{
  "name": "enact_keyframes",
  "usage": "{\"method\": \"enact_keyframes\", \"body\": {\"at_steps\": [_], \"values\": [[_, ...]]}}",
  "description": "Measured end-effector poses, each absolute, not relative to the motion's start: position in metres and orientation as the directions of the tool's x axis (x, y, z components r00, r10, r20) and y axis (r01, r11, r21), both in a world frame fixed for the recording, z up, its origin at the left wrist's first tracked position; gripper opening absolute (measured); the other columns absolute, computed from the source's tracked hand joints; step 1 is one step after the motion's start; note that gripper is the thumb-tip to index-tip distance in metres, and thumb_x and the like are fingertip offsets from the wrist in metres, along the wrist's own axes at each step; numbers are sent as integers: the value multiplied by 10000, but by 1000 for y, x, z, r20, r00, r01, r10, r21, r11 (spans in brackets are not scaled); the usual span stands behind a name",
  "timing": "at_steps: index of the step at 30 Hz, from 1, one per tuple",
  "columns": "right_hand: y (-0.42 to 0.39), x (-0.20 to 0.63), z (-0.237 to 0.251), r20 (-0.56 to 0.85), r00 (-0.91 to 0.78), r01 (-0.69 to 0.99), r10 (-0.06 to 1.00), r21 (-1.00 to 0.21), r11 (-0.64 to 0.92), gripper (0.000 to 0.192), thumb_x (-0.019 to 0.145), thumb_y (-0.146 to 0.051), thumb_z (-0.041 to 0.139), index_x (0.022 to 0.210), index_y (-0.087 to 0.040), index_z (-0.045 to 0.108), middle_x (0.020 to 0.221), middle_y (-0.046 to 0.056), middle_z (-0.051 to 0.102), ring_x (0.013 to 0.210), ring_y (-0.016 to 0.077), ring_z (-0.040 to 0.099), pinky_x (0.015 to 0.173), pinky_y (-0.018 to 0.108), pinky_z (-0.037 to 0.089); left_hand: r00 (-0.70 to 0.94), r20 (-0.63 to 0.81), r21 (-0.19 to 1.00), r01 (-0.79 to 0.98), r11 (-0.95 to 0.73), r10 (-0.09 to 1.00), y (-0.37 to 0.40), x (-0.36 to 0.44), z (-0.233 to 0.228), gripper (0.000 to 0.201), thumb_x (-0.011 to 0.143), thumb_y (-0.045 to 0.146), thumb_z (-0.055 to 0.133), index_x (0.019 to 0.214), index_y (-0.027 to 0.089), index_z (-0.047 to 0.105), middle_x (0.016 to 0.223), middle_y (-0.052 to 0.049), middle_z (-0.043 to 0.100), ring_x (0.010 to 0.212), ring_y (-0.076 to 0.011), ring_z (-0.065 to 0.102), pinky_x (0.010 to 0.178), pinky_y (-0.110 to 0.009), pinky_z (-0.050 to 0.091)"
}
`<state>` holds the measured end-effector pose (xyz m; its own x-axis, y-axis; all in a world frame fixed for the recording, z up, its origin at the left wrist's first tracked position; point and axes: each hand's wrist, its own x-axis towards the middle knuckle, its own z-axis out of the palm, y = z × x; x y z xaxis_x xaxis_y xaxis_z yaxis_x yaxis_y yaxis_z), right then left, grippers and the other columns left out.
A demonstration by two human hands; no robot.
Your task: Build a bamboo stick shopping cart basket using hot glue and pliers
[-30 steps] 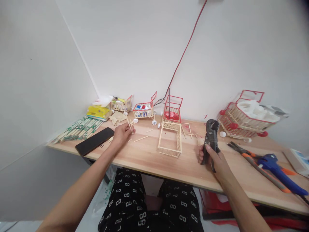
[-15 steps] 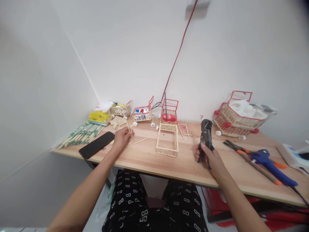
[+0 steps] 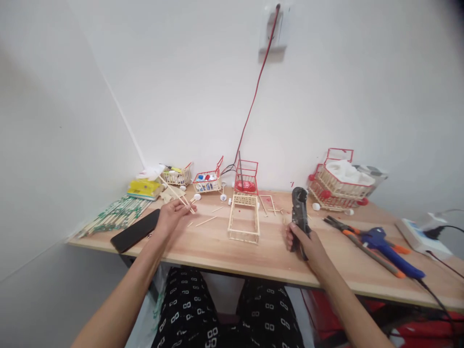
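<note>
Thin wooden sticks (image 3: 177, 195) slant up and to the left from my left hand (image 3: 170, 218), whose fingers pinch them near their lower ends above the tabletop. My right hand (image 3: 305, 242) is wrapped round the handles of a black hand tool (image 3: 299, 209), which looks like a wire stripper and stands with its head upward. Between my hands an open box-shaped frame of wooden sticks (image 3: 244, 238) rests on the table. A few loose sticks (image 3: 206, 221) lie between the frame and my left hand.
Miniature stick carts stand along the wall, among them a red-trimmed one (image 3: 336, 186) at right. At left lie a phone (image 3: 136, 230), green-marked sticks (image 3: 114, 215) and a yellow packet (image 3: 144, 188). Pliers (image 3: 362, 244), a blue glue gun (image 3: 387, 251) and a power strip (image 3: 422, 237) occupy the right.
The sticks in my left hand have swung from nearly upright to a slant toward the upper left. My right hand still grips the black tool. The camera's view has shifted up and right.
</note>
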<state>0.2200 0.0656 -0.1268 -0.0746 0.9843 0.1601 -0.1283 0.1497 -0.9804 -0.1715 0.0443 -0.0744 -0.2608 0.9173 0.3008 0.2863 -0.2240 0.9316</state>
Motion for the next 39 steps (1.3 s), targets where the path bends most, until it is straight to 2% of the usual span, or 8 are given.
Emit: {"method": "enact_keyframes", "body": {"at_steps": [4, 8, 15, 19, 22, 26, 32, 39], "values": [[44, 211, -108, 112, -76, -199, 991, -975, 95, 361, 764, -492, 714, 684, -191, 530, 565, -28, 467, 497, 113, 458, 446, 240, 403, -155, 178, 982, 95, -165, 972, 10, -146, -61, 466, 631, 496, 768, 911, 139, 662, 902, -134, 760, 844, -274, 721, 824, -410, 556], [10, 193, -81, 89, -137, -123, 987, -990, 72, 358, 761, -495, 716, 865, -167, 613, 614, -12, 496, 546, 135, 491, 485, 268, 445, 128, 25, 999, -47, -20, 991, -17, -96, -56, 346, 638, 394, 801, 858, 156, 679, 822, -103, 764, 755, -250, 727, 780, -387, 567], [-26, 171, -64, 169, -326, -8, 930, -984, 177, 339, 833, -490, 640, 754, -163, 591, 624, -4, 554, 596, 126, 505, 602, 267, 424, 561, -39, 976, -156, 152, 827, -34, -19, -52, 268, 707, 310, 779, 840, 100, 680, 791, -105, 754, 692, -171, 704, 695, -266, 535], [-30, 179, -73, 101, -294, -60, 951, -994, 87, 313, 789, -477, 698, 870, -176, 674, 644, -6, 594, 618, 133, 537, 624, 264, 437, 676, -83, 948, -174, 268, 732, -35, -2, -55, 266, 707, 289, 786, 854, 95, 678, 773, -104, 752, 689, -170, 712, 659, -238, 525], [-30, 185, -83, 10, -292, -115, 956, -993, -24, 342, 761, -480, 723, 928, -181, 709, 635, -4, 601, 625, 143, 559, 619, 263, 444, 738, -120, 917, -174, 359, 664, -37, 2, -62, 261, 715, 275, 783, 881, 98, 685, 791, -101, 754, 703, -183, 724, 671, -254, 538], [-31, 187, -89, -59, -261, -98, 964, -991, -87, 350, 721, -498, 746, 821, -165, 708, 605, -7, 601, 567, 127, 536, 572, 252, 424, 766, -166, 893, -150, 424, 621, -35, 4, -75, 274, 707, 270, 791, 895, 94, 696, 817, -104, 757, 734, -196, 731, 704, -277, 553], [-34, 185, -84, -25, -228, 25, 973, -999, -20, 363, 744, -463, 730, 618, -164, 568, 527, -26, 555, 510, 101, 485, 511, 229, 364, 723, -192, 906, -130, 403, 664, -32, 6, -85, 270, 698, 294, 798, 839, 88, 696, 807, -107, 757, 712, -181, 726, 660, -244, 535], [-33, 187, -88, 17, -84, 24, 996, -1000, 19, 368, 768, -475, 695, 636, -165, 548, 547, -34, 520, 507, 101, 469, 508, 241, 360, 671, -231, 889, -149, 433, 705, -43, 5, -85, 359, 800, 379, 699, 1015, 92, 687, 906, -136, 760, 829, -214, 732, 785, -307, 543]]}}
